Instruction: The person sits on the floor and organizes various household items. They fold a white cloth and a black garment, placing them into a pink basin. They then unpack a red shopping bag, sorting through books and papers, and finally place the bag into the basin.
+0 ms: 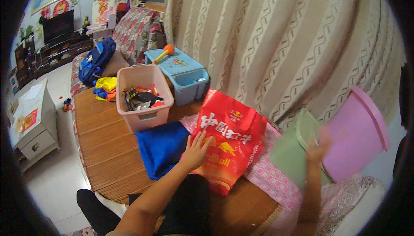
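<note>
A red Red Bull shopping bag (231,132) lies flat before me, its printed side up. My left hand (195,148) rests on its left edge with the fingers spread. Blurred by motion, my right hand (317,147) is at a pale green bag or container (291,158); whether it grips the rim cannot be made out. Just beyond that hand, a pink plastic bucket (352,135) leans to the right. A folded blue cloth or bag (163,148) lies left of the red bag. Pink checked fabric (271,181) shows beneath the red bag.
A pink plastic bin (153,119) holds a puzzle cube and assorted items. Behind it stands a blue lidded box (186,71) with an orange-headed mallet (166,52) on top. Yellow, blue and orange fabric (106,87) and a blue backpack (97,61) lie left. Curtains (258,42) hang behind.
</note>
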The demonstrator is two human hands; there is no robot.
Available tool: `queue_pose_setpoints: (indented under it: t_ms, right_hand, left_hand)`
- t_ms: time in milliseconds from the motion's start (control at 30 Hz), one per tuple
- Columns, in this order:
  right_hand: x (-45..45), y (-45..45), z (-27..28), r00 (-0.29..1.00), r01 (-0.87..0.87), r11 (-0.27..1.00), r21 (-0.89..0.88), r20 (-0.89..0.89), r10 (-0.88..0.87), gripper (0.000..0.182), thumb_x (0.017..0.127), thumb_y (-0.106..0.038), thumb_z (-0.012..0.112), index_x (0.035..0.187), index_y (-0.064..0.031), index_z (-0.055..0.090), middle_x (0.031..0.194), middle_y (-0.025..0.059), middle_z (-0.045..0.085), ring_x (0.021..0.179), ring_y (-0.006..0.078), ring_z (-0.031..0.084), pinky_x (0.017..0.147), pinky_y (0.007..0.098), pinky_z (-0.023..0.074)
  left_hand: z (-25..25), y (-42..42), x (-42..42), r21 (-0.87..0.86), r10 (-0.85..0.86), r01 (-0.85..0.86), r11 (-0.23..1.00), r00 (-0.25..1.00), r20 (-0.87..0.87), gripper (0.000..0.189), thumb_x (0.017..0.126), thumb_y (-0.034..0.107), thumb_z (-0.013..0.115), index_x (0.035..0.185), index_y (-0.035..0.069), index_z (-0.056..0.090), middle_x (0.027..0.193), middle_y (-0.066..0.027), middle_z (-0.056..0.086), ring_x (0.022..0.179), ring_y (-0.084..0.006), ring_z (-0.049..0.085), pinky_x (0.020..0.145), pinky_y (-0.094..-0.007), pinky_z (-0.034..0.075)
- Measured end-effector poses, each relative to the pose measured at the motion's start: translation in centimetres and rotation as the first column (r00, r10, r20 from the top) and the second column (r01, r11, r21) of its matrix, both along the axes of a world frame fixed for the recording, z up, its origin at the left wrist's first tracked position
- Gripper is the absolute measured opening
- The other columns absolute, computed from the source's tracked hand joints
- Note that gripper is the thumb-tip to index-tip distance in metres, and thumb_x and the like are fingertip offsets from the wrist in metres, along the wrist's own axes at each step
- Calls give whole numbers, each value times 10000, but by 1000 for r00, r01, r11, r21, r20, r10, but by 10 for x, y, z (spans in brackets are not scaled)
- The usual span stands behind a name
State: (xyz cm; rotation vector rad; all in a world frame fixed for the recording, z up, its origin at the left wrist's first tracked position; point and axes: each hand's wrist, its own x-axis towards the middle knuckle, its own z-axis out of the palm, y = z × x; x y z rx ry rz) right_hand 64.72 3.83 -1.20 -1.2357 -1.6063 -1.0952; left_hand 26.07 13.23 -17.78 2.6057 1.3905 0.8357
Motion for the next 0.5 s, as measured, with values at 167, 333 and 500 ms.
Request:
queue_pose_setpoints:
  t_ms: [167,333,500]
  right_hand:
    - [-148,118,-24,984,-108,838,-534,62,167,644,699,-297,637,1228,-41,375,1220,130,425,1163,286,345,983,413,243]
    - [-154,192,-32,991,-132,609,-782,-120,61,491,738,-382,599,1087,-47,516,1020,160,551,972,308,501,836,375,384]
    - [-183,182,-19,968,-247,597,-763,-224,114,255,760,-295,590,854,-60,616,766,133,601,705,313,575,616,378,444]
  left_hand:
    - [-29,-7,-64,-135,147,-136,981,986,76,716,723,232,608,1327,134,235,1349,-199,222,1243,-346,236,971,-537,217]
    - [-47,-15,-104,-416,192,-53,908,935,299,672,774,263,584,1317,76,235,1290,-241,301,1166,-378,347,961,-415,308]
    - [-36,-7,-105,-461,140,95,882,883,448,634,800,267,560,1292,8,254,1258,-253,337,1154,-367,366,966,-367,309]
